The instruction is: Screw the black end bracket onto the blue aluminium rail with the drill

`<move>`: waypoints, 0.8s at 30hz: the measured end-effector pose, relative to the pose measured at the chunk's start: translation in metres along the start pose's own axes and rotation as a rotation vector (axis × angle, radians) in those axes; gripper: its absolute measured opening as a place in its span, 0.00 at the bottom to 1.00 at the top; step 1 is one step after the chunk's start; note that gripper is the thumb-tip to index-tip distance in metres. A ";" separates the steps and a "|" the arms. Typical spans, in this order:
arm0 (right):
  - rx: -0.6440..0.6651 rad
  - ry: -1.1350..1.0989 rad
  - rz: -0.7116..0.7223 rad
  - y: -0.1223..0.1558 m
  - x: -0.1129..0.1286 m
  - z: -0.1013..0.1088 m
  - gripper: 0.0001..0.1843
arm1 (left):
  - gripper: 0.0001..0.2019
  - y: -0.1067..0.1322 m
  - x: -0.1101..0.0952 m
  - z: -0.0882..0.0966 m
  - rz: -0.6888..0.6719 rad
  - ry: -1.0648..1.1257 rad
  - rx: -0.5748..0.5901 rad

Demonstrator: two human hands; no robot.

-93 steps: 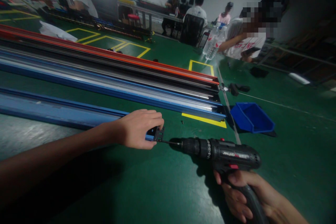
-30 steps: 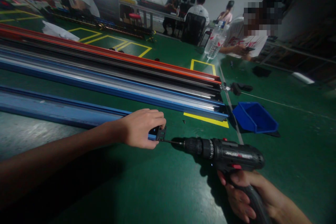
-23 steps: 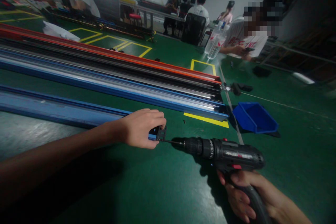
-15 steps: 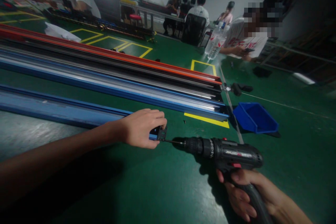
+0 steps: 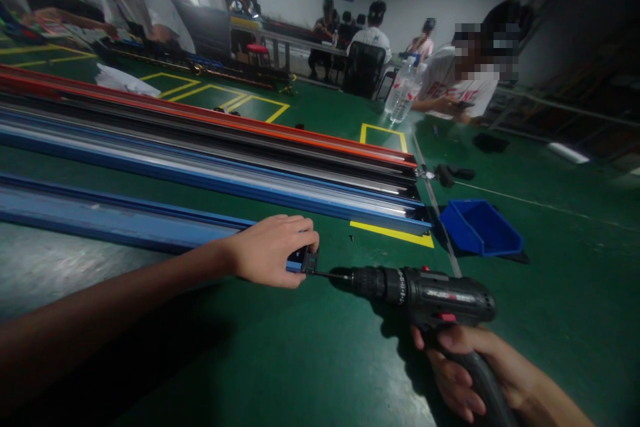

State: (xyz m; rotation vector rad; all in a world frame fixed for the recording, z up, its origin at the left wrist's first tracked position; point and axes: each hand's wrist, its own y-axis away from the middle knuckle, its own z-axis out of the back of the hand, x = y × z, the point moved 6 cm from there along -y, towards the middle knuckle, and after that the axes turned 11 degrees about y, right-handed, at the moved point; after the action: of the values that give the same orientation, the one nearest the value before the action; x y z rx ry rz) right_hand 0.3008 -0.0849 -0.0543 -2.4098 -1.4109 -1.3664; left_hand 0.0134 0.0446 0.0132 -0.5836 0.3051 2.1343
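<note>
My left hand (image 5: 275,250) is closed around the near end of a blue metal rail (image 5: 125,217) that runs off to the left. A small black end cap (image 5: 311,261) sits at the rail's tip, by my fingertips. In my right hand (image 5: 460,367) is a black cordless drill (image 5: 440,293), held by its handle and pointing left. Its long thin bit (image 5: 330,274) reaches the end cap; the exact contact point is too small to make out. My right index finger lies near the red trigger.
Beyond lie parallel orange (image 5: 300,130), black and blue rails (image 5: 300,193). A blue bin (image 5: 480,227) stands at right, behind the drill. Two plastic bottles (image 5: 400,93) stand farther back on the green surface. Several people sit around; one at right (image 5: 460,80) holds a small dark object.
The view has shifted slightly, so the background sits a little lower and farther left on the right side. Both hands, the rail and the drill keep nearly the same relation.
</note>
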 end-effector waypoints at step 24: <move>-0.011 -0.058 -0.055 0.001 -0.001 -0.003 0.16 | 0.14 -0.001 0.002 -0.002 0.009 -0.004 0.016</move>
State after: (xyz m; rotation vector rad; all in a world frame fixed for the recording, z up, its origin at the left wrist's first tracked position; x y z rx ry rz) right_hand 0.2995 -0.0872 -0.0525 -2.4542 -1.4983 -1.3292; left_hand 0.0135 0.0454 0.0111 -0.5695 0.3227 2.1394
